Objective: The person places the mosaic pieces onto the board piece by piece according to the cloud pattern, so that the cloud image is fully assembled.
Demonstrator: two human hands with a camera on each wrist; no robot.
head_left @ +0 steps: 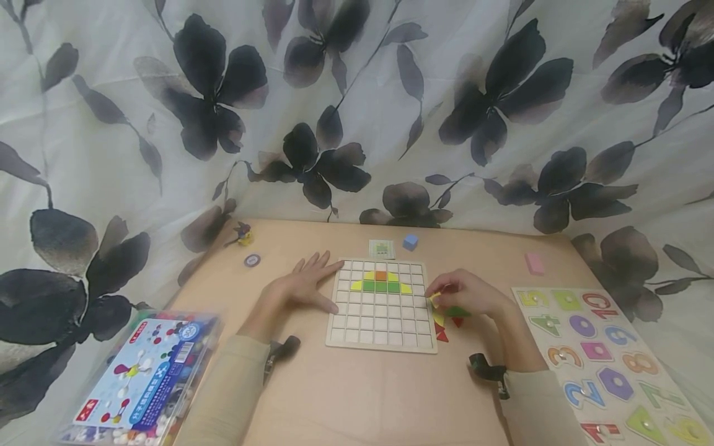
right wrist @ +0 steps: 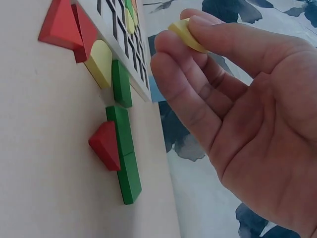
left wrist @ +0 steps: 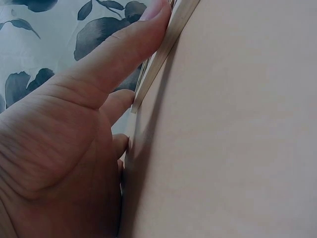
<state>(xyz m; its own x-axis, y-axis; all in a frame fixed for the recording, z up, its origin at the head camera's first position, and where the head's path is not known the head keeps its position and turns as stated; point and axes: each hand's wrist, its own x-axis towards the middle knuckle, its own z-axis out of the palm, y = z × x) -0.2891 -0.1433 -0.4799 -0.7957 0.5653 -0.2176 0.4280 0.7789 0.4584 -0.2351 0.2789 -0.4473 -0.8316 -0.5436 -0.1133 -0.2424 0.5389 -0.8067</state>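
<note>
A white gridded board (head_left: 381, 322) lies mid-table, bearing an orange square (head_left: 381, 275), a row of green squares (head_left: 381, 287) and yellow curved-edge blocks (head_left: 406, 288) in its upper cells. With fingers spread, my left hand (head_left: 298, 288) touches the board's left side, and its thumb (left wrist: 124, 54) rests at the edge. Just off the opposite side, my right hand (head_left: 468, 294) pinches a yellow block (right wrist: 185, 34) between thumb and fingers. Below it on the table lie green blocks (right wrist: 122, 84), red triangular blocks (right wrist: 62, 25) and another yellow block (right wrist: 100, 64).
Behind the board are a small printed card (head_left: 382, 249) and a blue cube (head_left: 410, 241). A pink block (head_left: 534, 263) and a number puzzle board (head_left: 602, 347) lie right. On the left are a plastic box (head_left: 139, 378), a round disc (head_left: 252, 260) and a small figure (head_left: 243, 234).
</note>
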